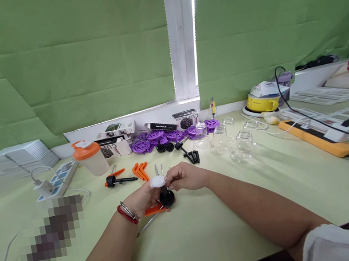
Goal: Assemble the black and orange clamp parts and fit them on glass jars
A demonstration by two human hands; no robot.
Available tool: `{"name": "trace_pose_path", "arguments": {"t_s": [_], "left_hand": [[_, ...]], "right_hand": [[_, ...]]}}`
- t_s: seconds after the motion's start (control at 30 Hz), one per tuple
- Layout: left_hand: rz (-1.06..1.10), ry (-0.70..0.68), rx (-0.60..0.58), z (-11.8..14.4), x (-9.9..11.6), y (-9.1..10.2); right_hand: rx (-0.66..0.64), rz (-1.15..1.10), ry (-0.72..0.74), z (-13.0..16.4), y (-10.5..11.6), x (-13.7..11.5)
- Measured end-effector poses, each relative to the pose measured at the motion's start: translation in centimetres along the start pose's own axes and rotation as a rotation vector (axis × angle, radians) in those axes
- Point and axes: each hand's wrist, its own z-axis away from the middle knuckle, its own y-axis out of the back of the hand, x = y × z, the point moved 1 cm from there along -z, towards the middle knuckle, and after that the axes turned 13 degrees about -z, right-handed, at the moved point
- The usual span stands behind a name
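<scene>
My left hand [144, 197] is closed round a black plastic stem with a round base [166, 198]. A white rounded piece [158, 181] sits at the stem's near upper end. Beside it, the fingers of my right hand [183, 177] are pinched together against the part; what they hold is too small to make out. Under my left hand lie an orange piece [153, 210] and a thin metal rod [147, 224]. Just beyond my hands are orange angled pieces [140, 171], a black stem assembly [120, 180] and short black pieces [194, 157].
Purple slotted discs [157, 137] lie before opened cup holder boxes [186, 120]. Clear glass jars [241, 148] stand to the right, near an orange power strip [318, 139]. A shaker cup [91, 157] and a white power strip [58, 182] are on the left, with loose cables.
</scene>
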Motion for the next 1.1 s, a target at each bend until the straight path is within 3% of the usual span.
{"name": "trace_pose_path", "arguments": {"t_s": [0.7, 1.1], "left_hand": [[-0.004, -0.038, -0.032, -0.22, -0.01, 0.06], [-0.014, -0.029, -0.011, -0.12, 0.27, -0.17]], "right_hand": [[0.051, -0.06, -0.09, 0.04, -0.3, -0.67], [-0.004, -0.057, -0.014, 0.07, -0.18, -0.34]]}}
